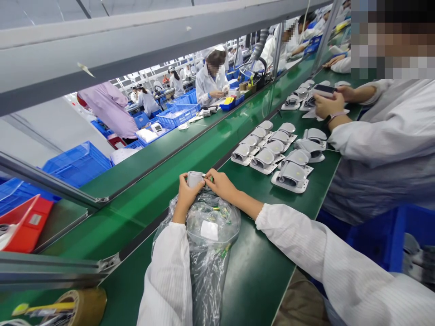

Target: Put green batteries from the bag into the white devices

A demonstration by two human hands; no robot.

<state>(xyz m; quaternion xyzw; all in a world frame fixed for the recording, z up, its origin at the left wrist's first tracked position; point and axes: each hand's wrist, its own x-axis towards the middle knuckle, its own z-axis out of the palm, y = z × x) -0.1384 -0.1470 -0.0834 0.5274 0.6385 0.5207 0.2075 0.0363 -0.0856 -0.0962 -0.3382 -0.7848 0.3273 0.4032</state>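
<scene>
My left hand (187,194) is closed around a small grey device (195,178), held up above the bench. At its right side, the fingers of my right hand (219,184) are pinched on a small green piece (211,179) that looks like a battery; my fingers hide most of it. Under both wrists lies a clear plastic bag (212,267) with several small green and yellow cylinders inside, seemingly batteries. A white label (209,230) shows on the bag. Rows of grey wrist blood-pressure monitors (292,174) with rolled cuffs sit on the bench to the right.
A green conveyor belt (142,194) runs along the bench's far side. On the right, a co-worker (380,122) holds a similar device. Tape rolls with pens (84,305) stand at lower left, near a red bin (29,224). Blue crates (374,233) stand below the bench at right.
</scene>
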